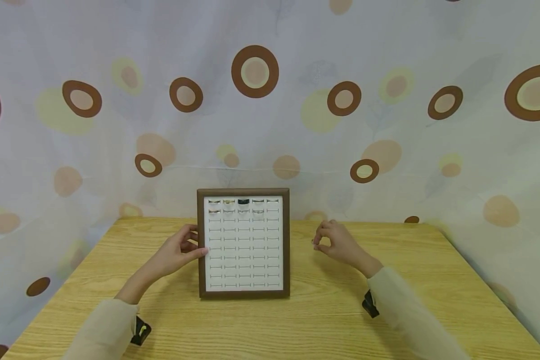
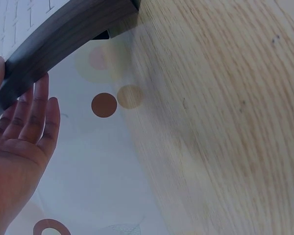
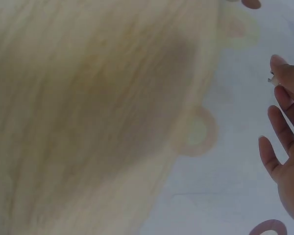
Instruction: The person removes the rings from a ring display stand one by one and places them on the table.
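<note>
A brown-framed ring display board (image 1: 244, 250) with a white slotted panel stands upright on the table. Rings fill much of its two top rows, among them a wide black ring (image 1: 243, 202) and a gold-toned ring (image 1: 228, 202). My left hand (image 1: 175, 254) grips the left side of the frame, thumb on the front and fingers behind. To the right of the board, my right hand (image 1: 339, 243) pinches a small ring (image 3: 271, 80) between thumb and index finger, above the table. Most of that ring is hidden by the fingertips; the other fingers are spread in the right wrist view.
The light wood table (image 1: 252, 330) reaches back to a patterned curtain (image 1: 288, 130), which also hangs along both sides. Black wrist devices (image 1: 140, 331) sit at the cuffs of both sleeves.
</note>
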`<state>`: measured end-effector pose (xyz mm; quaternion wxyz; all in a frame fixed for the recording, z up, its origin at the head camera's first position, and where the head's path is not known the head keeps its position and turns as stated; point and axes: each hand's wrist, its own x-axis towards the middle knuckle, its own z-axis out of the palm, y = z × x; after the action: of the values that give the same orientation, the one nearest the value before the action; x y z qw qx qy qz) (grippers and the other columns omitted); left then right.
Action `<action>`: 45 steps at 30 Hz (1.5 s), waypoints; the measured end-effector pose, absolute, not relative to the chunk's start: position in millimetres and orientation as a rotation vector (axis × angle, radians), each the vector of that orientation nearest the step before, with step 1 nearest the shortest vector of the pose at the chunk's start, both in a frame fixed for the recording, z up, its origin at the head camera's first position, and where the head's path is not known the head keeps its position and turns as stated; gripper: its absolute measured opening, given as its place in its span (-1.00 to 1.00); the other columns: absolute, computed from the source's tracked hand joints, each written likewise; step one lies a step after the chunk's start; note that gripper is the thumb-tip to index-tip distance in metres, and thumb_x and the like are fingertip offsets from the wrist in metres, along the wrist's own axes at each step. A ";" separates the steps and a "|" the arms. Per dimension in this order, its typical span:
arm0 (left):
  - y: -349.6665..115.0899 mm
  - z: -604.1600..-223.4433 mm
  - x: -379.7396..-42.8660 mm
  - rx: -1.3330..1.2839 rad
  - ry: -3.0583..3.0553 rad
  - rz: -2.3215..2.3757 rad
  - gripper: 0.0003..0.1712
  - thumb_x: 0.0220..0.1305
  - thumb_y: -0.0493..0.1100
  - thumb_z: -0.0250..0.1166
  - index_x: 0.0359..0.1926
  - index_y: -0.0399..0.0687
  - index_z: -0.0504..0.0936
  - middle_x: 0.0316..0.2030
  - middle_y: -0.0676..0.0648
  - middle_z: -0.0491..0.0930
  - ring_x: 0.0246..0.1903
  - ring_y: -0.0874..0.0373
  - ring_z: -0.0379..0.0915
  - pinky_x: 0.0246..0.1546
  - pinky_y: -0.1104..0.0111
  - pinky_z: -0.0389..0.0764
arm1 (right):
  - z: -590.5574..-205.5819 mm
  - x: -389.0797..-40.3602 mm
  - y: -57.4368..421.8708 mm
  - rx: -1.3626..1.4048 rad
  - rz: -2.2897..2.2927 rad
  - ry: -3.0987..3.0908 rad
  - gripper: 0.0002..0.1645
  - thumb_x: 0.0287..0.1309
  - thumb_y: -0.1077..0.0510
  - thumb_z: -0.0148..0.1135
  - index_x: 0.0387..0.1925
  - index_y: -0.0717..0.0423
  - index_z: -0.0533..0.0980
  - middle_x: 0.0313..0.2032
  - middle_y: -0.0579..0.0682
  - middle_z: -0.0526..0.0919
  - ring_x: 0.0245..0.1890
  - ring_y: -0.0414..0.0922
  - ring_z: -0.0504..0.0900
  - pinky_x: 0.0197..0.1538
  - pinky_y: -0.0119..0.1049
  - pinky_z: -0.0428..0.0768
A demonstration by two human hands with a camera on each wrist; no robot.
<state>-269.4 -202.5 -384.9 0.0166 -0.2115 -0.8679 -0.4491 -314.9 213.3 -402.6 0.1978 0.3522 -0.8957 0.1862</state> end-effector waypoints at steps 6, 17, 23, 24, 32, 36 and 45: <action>-202.7 -385.3 -269.1 -0.660 -2.696 -1.393 -0.32 0.14 -0.05 0.30 0.18 -0.24 0.25 -0.10 -0.22 0.49 -0.21 0.05 0.53 -0.20 0.35 0.55 | -414.8 -315.3 217.1 0.995 0.535 -2.598 -0.84 -0.12 0.26 0.39 -0.58 0.00 0.54 -0.38 -0.06 0.54 -0.34 -0.09 0.39 -0.28 -0.19 0.34; -203.5 -385.4 -268.5 -0.673 -2.693 -1.387 -0.32 0.14 -0.04 0.30 0.18 -0.26 0.24 -0.09 -0.23 0.49 -0.21 0.05 0.54 -0.21 0.35 0.55 | -427.9 -313.6 220.0 1.005 0.530 -2.754 -0.89 0.00 0.22 0.31 -0.57 0.03 0.56 -0.40 -0.09 0.52 -0.34 -0.09 0.39 -0.24 -0.18 0.39; -203.8 -385.9 -269.6 -0.677 -2.686 -1.383 -0.31 0.14 -0.05 0.30 0.18 -0.26 0.24 -0.09 -0.23 0.48 -0.21 0.05 0.54 -0.21 0.36 0.55 | -431.6 -312.8 221.5 1.040 0.485 -2.771 -0.91 -0.02 0.23 0.32 -0.55 0.02 0.57 -0.40 -0.10 0.52 -0.33 -0.14 0.36 -0.25 -0.22 0.37; -204.0 -386.2 -269.9 -0.681 -2.686 -1.379 -0.32 0.14 -0.05 0.29 0.18 -0.25 0.23 -0.09 -0.22 0.48 -0.22 0.06 0.54 -0.22 0.36 0.56 | -431.8 -312.6 222.0 1.050 0.483 -2.770 -0.91 -0.02 0.23 0.32 -0.54 0.02 0.58 -0.40 -0.09 0.52 -0.33 -0.14 0.35 -0.25 -0.22 0.37; -204.4 -386.0 -270.3 -0.686 -2.684 -1.363 -0.33 0.14 -0.05 0.29 0.17 -0.24 0.24 -0.09 -0.22 0.47 -0.23 0.06 0.53 -0.23 0.36 0.55 | -431.8 -311.6 225.3 1.113 0.525 -2.754 -0.94 0.00 0.24 0.31 -0.53 0.06 0.62 -0.38 -0.07 0.55 -0.33 -0.14 0.34 -0.27 -0.28 0.32; -204.6 -386.4 -270.8 -0.685 -2.687 -1.360 -0.33 0.15 -0.05 0.29 0.18 -0.25 0.23 -0.09 -0.22 0.47 -0.23 0.06 0.53 -0.22 0.36 0.55 | -431.3 -311.9 225.8 1.113 0.533 -2.757 -0.94 0.00 0.20 0.32 -0.52 0.09 0.62 -0.38 -0.08 0.55 -0.33 -0.15 0.33 -0.27 -0.30 0.30; -204.3 -385.1 -269.6 -0.663 -2.695 -1.365 -0.30 0.14 -0.04 0.30 0.19 -0.26 0.23 -0.09 -0.22 0.48 -0.23 0.07 0.53 -0.22 0.37 0.55 | -422.9 -312.5 224.3 1.064 0.602 -2.791 -0.92 -0.03 0.26 0.32 -0.42 0.04 0.63 -0.36 -0.08 0.59 -0.25 -0.05 0.44 -0.18 -0.14 0.44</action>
<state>-269.6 -204.3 -385.1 0.0243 -0.2141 -0.8712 -0.4411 -312.5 224.3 -422.9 0.0471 0.3488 -0.9150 0.1972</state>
